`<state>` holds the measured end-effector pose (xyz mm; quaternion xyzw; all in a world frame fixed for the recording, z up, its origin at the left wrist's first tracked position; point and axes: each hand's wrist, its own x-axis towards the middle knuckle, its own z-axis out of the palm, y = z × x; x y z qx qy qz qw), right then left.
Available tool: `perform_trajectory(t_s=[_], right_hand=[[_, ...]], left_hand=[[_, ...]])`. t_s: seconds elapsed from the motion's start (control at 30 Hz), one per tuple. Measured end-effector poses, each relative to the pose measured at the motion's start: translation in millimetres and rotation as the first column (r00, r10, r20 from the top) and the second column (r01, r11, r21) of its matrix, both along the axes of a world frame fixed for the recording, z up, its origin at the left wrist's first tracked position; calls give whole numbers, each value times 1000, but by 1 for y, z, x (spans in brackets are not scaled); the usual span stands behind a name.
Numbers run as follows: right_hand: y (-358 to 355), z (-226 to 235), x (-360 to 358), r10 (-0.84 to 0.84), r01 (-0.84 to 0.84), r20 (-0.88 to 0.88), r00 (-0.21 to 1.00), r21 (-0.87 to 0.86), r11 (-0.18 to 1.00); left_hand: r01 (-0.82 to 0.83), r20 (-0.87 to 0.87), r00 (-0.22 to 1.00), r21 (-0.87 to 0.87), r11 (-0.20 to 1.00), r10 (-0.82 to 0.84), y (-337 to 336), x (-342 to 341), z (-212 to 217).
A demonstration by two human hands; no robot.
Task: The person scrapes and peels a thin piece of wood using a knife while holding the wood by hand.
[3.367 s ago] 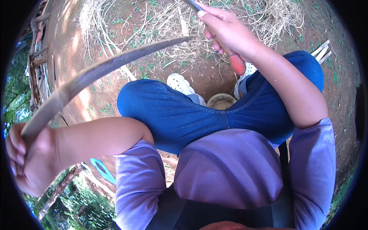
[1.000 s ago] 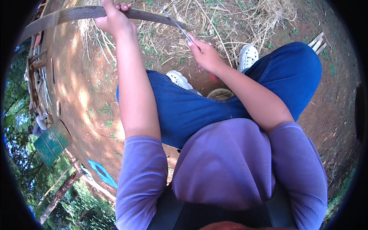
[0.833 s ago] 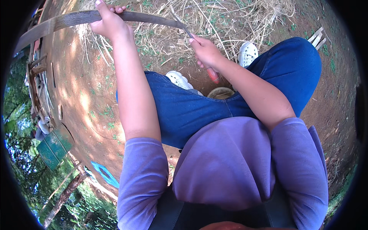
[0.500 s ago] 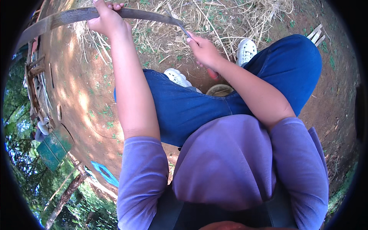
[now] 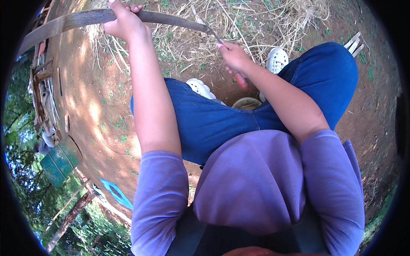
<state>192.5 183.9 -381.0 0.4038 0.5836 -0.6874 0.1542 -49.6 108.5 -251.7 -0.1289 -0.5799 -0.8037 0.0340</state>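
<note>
A: Wooden strip (image 5: 89,17) position?
B: Left of red-handled knife (image 5: 241,80); outer end fades at view's rim, contact unclear.
A: Holding?
B: Left grip (image 5: 126,21) wraps strip; right grip (image 5: 235,56) closes round knife, hiding mid-handle.

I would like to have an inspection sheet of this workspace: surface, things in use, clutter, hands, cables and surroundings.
Surface: reddish-brown earth ground with small green plants.
Things in use: long curved grey-brown wood-like strip; thin-bladed tool with red handle, its blade at the strip's end.
Clutter: pale dry strands; round pale bowl.
Hands: left hand grips the strip, right hand the tool.
Cables: nothing seen for certain.
Surroundings: flat green panel, blue object and green foliage at left.
</note>
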Motion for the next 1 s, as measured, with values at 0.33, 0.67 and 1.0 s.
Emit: perform_trajectory(t_s=[0.33, 0.67, 1.0], right_hand=[[-14, -7, 4, 1, 6, -106, 994, 60, 998], [-8, -45, -2, 79, -41, -116, 990, 298, 954], [8, -76, 8, 113, -121, 46, 993, 294, 948]], left_hand=[[-83, -1, 997, -13, 996, 83, 0, -2, -3], [-54, 34, 998, 31, 998, 53, 3, -2, 0], [-31, 26, 999, 5, 1000, 31, 3, -9, -5]])
